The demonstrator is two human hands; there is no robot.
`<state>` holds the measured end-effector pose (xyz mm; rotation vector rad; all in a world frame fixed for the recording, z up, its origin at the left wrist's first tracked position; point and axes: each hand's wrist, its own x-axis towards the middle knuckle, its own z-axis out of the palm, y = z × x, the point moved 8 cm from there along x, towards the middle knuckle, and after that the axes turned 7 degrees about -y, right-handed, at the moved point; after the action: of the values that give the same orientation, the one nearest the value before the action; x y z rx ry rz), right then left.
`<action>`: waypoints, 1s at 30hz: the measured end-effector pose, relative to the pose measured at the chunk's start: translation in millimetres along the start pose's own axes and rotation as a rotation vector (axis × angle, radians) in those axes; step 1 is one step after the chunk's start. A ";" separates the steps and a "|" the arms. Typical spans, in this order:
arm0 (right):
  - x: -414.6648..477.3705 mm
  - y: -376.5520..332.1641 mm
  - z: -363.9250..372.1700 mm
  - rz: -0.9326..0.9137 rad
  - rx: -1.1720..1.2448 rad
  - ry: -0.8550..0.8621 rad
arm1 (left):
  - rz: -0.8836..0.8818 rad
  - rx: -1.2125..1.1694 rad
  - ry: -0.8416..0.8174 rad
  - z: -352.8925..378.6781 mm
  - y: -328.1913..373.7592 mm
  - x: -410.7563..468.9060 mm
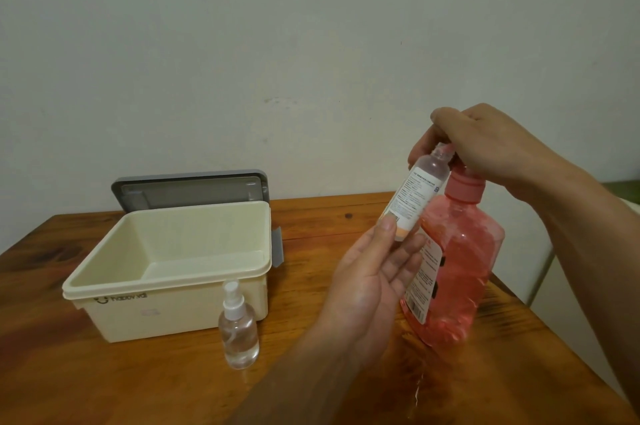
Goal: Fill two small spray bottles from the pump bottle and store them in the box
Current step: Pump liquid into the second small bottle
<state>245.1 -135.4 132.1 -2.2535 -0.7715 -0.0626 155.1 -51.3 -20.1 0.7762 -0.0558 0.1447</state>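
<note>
While left hand (374, 282) holds spray bottle (414, 196), right hand (485, 144) apparently grips pump bottle (464, 268) on wooden table (138, 383).

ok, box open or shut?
Open. The grey lid stands upright behind the cream box, whose inside shows with nothing in it.

Single head-worn view, forward and down, close over the table (104, 386)

We can reach the open box (173, 315) from above, though its lid (190, 189) stands propped behind it and a capped spray bottle (238, 329) just before its front wall, while our left hand (372, 280) with a small bottle (412, 196), the pump bottle (462, 280) and our right hand (486, 144) atop it crowd the right of the table (69, 372).
</note>
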 end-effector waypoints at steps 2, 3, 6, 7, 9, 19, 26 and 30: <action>-0.1 0.1 -0.5 0.003 -0.006 0.004 | -0.016 -0.026 0.005 -0.5 -2.6 0.3; 0.2 0.0 -0.9 0.002 -0.013 0.008 | -0.024 -0.042 0.009 -1.3 -4.0 0.4; 1.2 -0.2 -2.5 -0.006 -0.039 0.018 | -0.050 -0.082 0.015 -2.9 -7.8 -0.3; 1.2 -0.4 -2.6 -0.009 -0.043 0.019 | -0.056 -0.093 0.017 -3.5 -8.6 -0.7; 1.1 -0.9 -2.5 -0.015 -0.048 0.020 | -0.064 -0.119 0.024 -4.9 -9.6 -2.3; 1.6 0.8 -5.4 -0.002 -0.171 0.063 | -0.094 -0.192 0.049 -13.6 -9.5 -12.9; -3.7 -9.6 -6.9 0.022 -0.416 0.109 | -0.106 -0.247 0.055 -20.3 -7.3 -29.0; -7.4 -16.8 -8.5 -0.018 -0.468 0.182 | -0.111 -0.265 0.070 -28.1 -7.9 -37.0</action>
<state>231.4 -135.7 146.9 -2.6302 -0.7340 -0.4960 119.6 -41.2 -49.4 0.5083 0.0345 0.0569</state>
